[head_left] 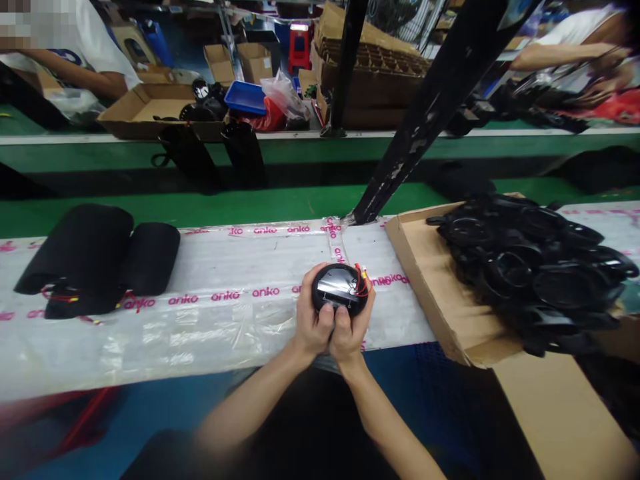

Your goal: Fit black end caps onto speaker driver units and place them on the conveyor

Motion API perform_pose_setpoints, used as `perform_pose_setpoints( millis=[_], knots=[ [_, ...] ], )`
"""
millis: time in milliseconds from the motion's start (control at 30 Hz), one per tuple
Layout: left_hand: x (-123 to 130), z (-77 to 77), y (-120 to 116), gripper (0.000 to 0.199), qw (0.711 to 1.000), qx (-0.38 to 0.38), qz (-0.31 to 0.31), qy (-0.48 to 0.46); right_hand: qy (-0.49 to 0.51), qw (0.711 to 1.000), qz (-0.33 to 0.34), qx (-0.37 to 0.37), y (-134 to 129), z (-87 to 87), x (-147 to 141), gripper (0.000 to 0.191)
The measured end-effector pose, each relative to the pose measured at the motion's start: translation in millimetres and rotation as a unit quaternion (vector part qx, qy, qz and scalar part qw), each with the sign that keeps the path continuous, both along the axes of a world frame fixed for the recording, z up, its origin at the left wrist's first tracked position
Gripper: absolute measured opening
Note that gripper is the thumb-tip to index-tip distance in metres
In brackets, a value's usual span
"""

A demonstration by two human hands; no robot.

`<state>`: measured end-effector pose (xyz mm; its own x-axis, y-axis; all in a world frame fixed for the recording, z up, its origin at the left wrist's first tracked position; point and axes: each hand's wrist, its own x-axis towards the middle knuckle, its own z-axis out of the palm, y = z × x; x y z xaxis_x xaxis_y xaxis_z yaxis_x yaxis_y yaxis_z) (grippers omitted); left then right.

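Between the person's left hand [313, 319] and right hand [353, 331], a round black housing [345, 278] is held over a plastic-covered bench [200, 327]. The grip is pressed together: both hands cup the housing from below, with the thumbs close together at its near rim. Its upturned face carries a shiny silver plate [333, 288], and red and yellow wires [362, 281] curl out at the side nearest the right hand.

Left of the grip, black padded cylinders [150, 259] lie on the clear sheet printed with pink "anko" lettering, and red wires [59, 294] show beneath them. Right of the grip, and just beside it, a cardboard box [435, 287] rests at the bench edge, bearing a heap of round black plastic parts [525, 267]. They may be more housings of the same kind, though the pile is too tangled and dark to be sure.

Beyond the grip, a black post [425, 127] rises from the bench's far edge. Past a green strip [200, 207], a second bench holds cardboard boxes [150, 110] and a blue tray [245, 97]. Well apart from the grip, one co-worker's arm [75, 73] shows at the far left, and another co-worker's arm [565, 57] at the far right.
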<state>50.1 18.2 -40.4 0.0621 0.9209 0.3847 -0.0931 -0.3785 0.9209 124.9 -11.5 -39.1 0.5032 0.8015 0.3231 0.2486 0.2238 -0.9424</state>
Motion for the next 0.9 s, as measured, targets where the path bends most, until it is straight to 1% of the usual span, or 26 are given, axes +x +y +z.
perform_pose_setpoints(
  millis=[33, 67, 100, 133, 167, 233, 267, 300, 333, 367, 400, 433, 500, 533, 567, 600, 667, 700, 733, 800, 833, 867, 900],
  knots=[
    [-1, 1.4, -2, 0.064, 1.0, -0.006, 0.01, 0.002, 0.0, 1.0, -0.004, -0.003, 0, 1.6, 0, 0.061],
    [-4, 4.3, -3, 0.062, 1.0, -0.015, 0.006, 0.003, 0.0, 1.0, -0.003, -0.005, 0, 3.0, 1, 0.06],
    [-10, 8.6, -1, 0.062, 0.999, -0.028, -0.015, 0.004, 0.001, 1.0, 0.0, -0.007, -1, 4.0, 2, 0.059],
    [-19, 14.7, 3, 0.064, 0.997, -0.044, -0.055, 0.008, 0.002, 1.0, 0.006, -0.007, -1, 4.7, 4, 0.059],
    [-28, 22.4, 9, 0.067, 0.992, -0.065, -0.109, 0.012, 0.004, 1.0, 0.014, -0.005, -1, 5.1, 5, 0.059],
    [-49, 42.9, 29, 0.074, 0.966, -0.112, -0.231, 0.032, 0.007, 0.999, 0.041, 0.003, 1, 5.7, 9, 0.059],
    [-57, 55.2, 42, 0.07, 0.952, -0.138, -0.271, 0.038, 0.009, 0.998, 0.059, 0.01, 2, 6.1, 11, 0.06],
    [-62, 68.5, 55, 0.067, 0.944, -0.159, -0.283, 0.053, 0.013, 0.997, 0.078, 0.018, 3, 6.8, 13, 0.061],
    [-65, 82.3, 69, 0.064, 0.94, -0.175, -0.281, 0.088, 0.016, 0.995, 0.096, 0.025, 5, 7.8, 14, 0.061],
    [-65, 96.1, 81, 0.062, 0.934, -0.175, -0.277, 0.14, 0.02, 0.993, 0.112, 0.03, 6, 9.1, 15, 0.062],
    [-63, 109.4, 92, 0.059, 0.922, -0.158, -0.287, 0.209, 0.022, 0.992, 0.123, 0.031, 6, 10.5, 16, 0.063],
    [-60, 121.6, 101, 0.057, 0.898, -0.131, -0.31, 0.284, 0.022, 0.991, 0.132, 0.028, 5, 12.0, 17, 0.064],
    [-51, 141.2, 114, 0.056, 0.835, -0.067, -0.36, 0.412, 0.019, 0.99, 0.143, 0.009, 2, 15.0, 18, 0.066],
    [-47, 148.0, 119, 0.055, 0.805, -0.035, -0.379, 0.455, 0.019, 0.989, 0.147, -0.007, 0, 16.8, 20, 0.069],
    [-44, 152.9, 123, 0.053, 0.782, -0.006, -0.392, 0.485, 0.019, 0.987, 0.155, -0.029, -3, 19.0, 24, 0.072],
    [-41, 156.0, 127, 0.049, 0.766, 0.023, -0.403, 0.501, 0.021, 0.984, 0.169, -0.053, -6, 21.9, 28, 0.076],
    [-37, 159.1, 135, 0.04, 0.744, 0.07, -0.428, 0.508, 0.043, 0.973, 0.209, -0.09, -9, 31.1, 42, 0.084],
    [-34, 160.1, 139, 0.036, 0.735, 0.089, -0.441, 0.507, 0.061, 0.966, 0.229, -0.1, -8, 37.8, 51, 0.084],
    [-32, 161.3, 143, 0.034, 0.726, 0.106, -0.452, 0.507, 0.08, 0.961, 0.242, -0.106, -6, 46.2, 60, 0.08],
    [-26, 164.9, 148, 0.027, 0.71, 0.122, -0.463, 0.516, 0.089, 0.96, 0.233, -0.126, 2, 67.3, 76, 0.062],
    [-22, 167.6, 150, 0.024, 0.704, 0.123, -0.462, 0.525, 0.06, 0.962, 0.219, -0.151, 7, 79.6, 82, 0.055],
    [-19, 170.6, 150, 0.021, 0.698, 0.122, -0.459, 0.535, 0.007, 0.96, 0.208, -0.186, 12, 92.3, 87, 0.048],
    [-16, 173.8, 149, 0.02, 0.693, 0.122, -0.454, 0.547, -0.064, 0.951, 0.204, -0.225, 18, 105.2, 90, 0.044]
  ],
)
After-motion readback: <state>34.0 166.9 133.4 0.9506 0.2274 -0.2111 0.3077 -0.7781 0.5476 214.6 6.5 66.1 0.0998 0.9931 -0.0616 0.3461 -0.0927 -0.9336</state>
